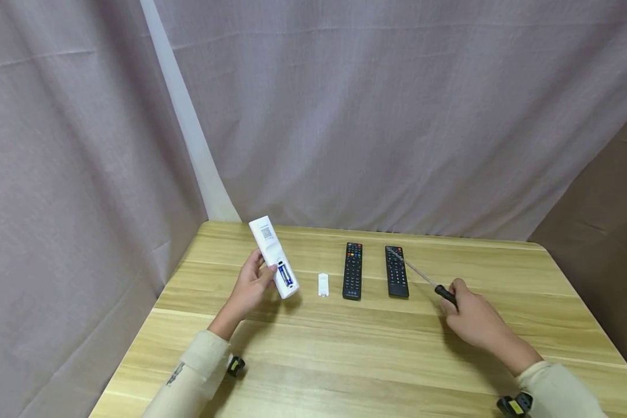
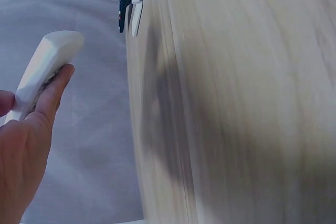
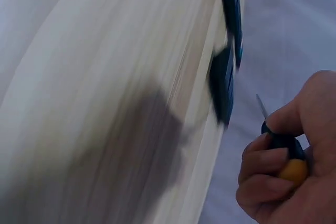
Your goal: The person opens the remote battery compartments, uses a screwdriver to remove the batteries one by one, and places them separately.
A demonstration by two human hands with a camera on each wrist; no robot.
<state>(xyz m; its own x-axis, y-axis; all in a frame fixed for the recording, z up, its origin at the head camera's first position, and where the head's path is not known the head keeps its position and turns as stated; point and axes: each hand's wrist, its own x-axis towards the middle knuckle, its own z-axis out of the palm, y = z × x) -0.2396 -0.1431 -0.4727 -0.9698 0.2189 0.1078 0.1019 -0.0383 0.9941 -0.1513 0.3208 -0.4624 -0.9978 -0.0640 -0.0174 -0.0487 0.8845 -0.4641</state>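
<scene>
My left hand (image 1: 252, 285) grips a white remote control (image 1: 270, 248) above the table, its back turned up. The battery compartment is uncovered, and blue batteries (image 1: 285, 275) show inside it. In the left wrist view the thumb and fingers hold the white remote (image 2: 44, 66) from both sides. My right hand (image 1: 472, 316) holds a screwdriver (image 1: 446, 294) by its dark handle, whose butt is orange-yellow in the right wrist view. The thin metal shaft points left and away, overlapping the right black remote (image 1: 397, 273) in the head view. A small white battery cover (image 1: 323, 285) lies on the table between the hands.
Another black remote (image 1: 352, 271) lies between the battery cover and the right black remote, buttons up. The wooden table (image 1: 313, 360) ends at the back against a grey curtain (image 1: 345, 116), with more curtain on both sides.
</scene>
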